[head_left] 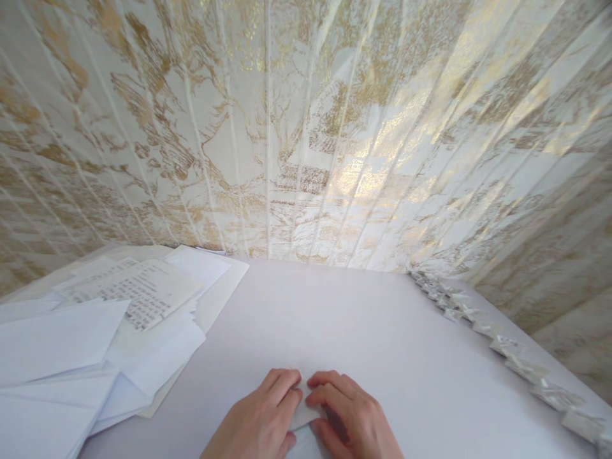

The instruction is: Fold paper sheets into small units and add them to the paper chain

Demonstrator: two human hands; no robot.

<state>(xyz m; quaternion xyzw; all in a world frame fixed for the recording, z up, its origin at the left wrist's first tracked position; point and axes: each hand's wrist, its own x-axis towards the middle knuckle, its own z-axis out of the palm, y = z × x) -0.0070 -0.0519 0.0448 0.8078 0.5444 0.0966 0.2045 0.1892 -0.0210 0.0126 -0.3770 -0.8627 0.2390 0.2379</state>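
Observation:
A small piece of folded white paper [302,417] lies on the white table at the bottom centre, between my hands. My left hand [265,414] has its fingers bent and together, holding the paper's left side. From the other side my right hand [354,411] grips it, with curled fingers on the upper part and the thumb near the lower right edge. Parts of the paper are hidden under the fingers, and its lower end runs toward the bottom of the picture.
Loose white sheets [62,338] are piled on the left, with a printed sheet [148,287] among them. A row of small folded paper pieces [521,370] runs along the table's right edge. Gold-patterned wall covering [268,127] rises behind the table [325,312].

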